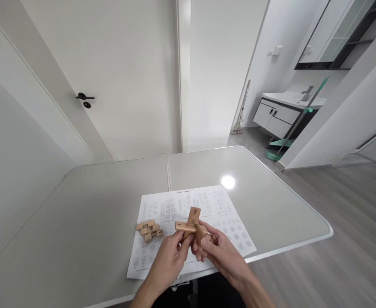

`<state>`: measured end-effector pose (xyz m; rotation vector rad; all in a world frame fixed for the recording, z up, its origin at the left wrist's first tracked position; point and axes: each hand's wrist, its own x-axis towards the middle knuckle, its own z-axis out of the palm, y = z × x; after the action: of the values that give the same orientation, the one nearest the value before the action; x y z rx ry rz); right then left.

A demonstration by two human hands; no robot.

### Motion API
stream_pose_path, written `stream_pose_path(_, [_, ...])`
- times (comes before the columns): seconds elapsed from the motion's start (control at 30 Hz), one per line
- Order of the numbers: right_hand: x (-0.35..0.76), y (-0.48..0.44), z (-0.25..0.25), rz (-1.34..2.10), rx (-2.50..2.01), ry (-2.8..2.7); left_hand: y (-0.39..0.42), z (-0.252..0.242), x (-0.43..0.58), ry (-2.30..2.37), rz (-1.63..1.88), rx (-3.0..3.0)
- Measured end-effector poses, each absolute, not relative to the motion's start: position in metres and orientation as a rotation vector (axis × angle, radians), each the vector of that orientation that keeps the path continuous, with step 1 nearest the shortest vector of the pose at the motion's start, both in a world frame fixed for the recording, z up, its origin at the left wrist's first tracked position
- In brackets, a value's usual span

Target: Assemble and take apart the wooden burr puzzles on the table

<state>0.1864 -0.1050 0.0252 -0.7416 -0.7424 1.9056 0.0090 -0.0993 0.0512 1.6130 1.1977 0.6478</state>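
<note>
Both hands hold a small wooden interlocking puzzle (192, 220) above a printed sheet, near the table's front edge. Its light-brown blocks cross one another, and dark marks show on two of them. My left hand (171, 254) pinches the puzzle from the left and below. On the other side, my right hand (218, 248) grips the right-hand block between thumb and fingers. Some fingertips are hidden beneath the wood. Several loose notched wooden blocks (150, 230) lie together on the sheet's left edge, one bearing a dark mark.
The paper sheet (188, 201) carries rows of small printed diagrams. It lies on a grey table (88, 222) with a pale rim and a seam. Beyond stand a white door (126, 77), a washbasin cabinet (278, 113), and a green dustpan (274, 154).
</note>
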Motion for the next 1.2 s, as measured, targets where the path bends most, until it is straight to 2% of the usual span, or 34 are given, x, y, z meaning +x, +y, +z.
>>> stream_pose_path(0.27, [0.186,-0.096,0.048,1.863,-0.966,-1.038,-0.097,0.075,0.003,1.135,0.420,1.702])
stream_pose_path(0.4, [0.191,-0.089,0.056,1.871,-0.925,-1.139,-0.095,0.076,0.003,1.107,0.386,1.684])
stream_pose_path(0.77, [0.178,-0.086,0.042,1.737,-0.996,-0.965,-0.088,0.061,0.004,1.106,0.464,1.596])
stream_pose_path(1.2, [0.162,-0.060,0.038,1.787,-0.940,-1.028,-0.079,0.039,-0.011,1.060,0.578,1.482])
